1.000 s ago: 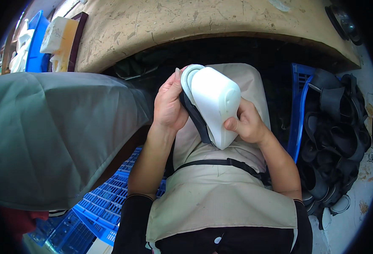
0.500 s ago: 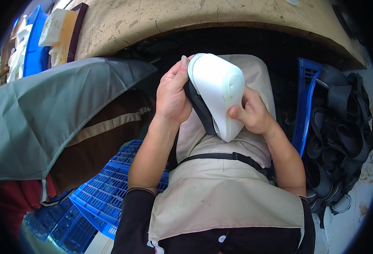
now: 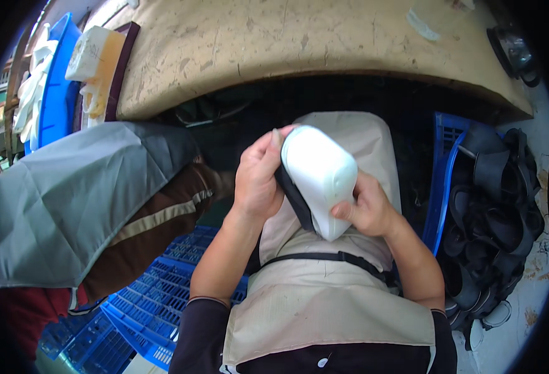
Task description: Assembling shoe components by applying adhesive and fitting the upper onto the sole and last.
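I hold a shoe [image 3: 319, 177] over my lap, its white sole turned up toward me and a black upper showing along its left edge. My left hand [image 3: 259, 177] wraps the shoe's left side, fingers curled over the upper rim. My right hand [image 3: 365, 209] grips the lower right side near the narrow end, thumb pressed on the sole. A beige apron [image 3: 324, 305] with a black strap covers my lap beneath the shoe.
A worn beige worktable [image 3: 299, 50] curves across the top. A person in a grey top and brown trousers [image 3: 75, 206] sits close at my left. Blue plastic crates [image 3: 143, 305] lie lower left. A blue crate of black shoe uppers [image 3: 492, 212] stands at right.
The shoe has tilted and shifted slightly down and right in my hands. The person at my left has drawn back, exposing more of the brown trousers and blue crates.
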Demonstrator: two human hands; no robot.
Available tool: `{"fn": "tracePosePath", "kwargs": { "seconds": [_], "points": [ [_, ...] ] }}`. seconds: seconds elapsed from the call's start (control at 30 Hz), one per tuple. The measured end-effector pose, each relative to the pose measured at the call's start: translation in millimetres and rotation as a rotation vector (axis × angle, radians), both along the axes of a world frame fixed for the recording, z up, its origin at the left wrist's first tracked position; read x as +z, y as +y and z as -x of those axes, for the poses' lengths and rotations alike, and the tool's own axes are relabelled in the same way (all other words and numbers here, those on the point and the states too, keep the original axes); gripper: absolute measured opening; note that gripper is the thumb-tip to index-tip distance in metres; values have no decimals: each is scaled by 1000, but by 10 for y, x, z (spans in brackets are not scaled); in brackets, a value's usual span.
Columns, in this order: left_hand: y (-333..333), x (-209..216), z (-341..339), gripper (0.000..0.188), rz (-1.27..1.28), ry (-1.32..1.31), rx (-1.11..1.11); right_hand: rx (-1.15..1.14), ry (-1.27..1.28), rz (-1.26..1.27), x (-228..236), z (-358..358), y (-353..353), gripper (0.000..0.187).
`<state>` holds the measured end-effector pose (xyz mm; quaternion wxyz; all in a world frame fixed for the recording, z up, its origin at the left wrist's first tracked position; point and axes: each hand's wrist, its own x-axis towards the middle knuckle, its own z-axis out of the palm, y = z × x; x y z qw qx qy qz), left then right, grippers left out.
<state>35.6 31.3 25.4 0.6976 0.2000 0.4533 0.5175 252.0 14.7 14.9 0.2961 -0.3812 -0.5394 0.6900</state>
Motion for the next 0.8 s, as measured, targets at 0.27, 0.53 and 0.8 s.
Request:
{"fn": "tracePosePath", "kwargs": {
  "seconds": [0.27, 0.53, 0.8],
  "points": [
    [-31, 107, 45, 39, -53, 15, 11, 55, -61, -2, 249, 2, 69, 93],
    [-56, 190, 172, 36, -184, 124, -20, 73, -51, -50, 329, 62, 34, 95],
    [-54, 308, 366, 36, -451, 316, -220, 76, 49, -9, 385, 116, -51, 92]
  ]
}}
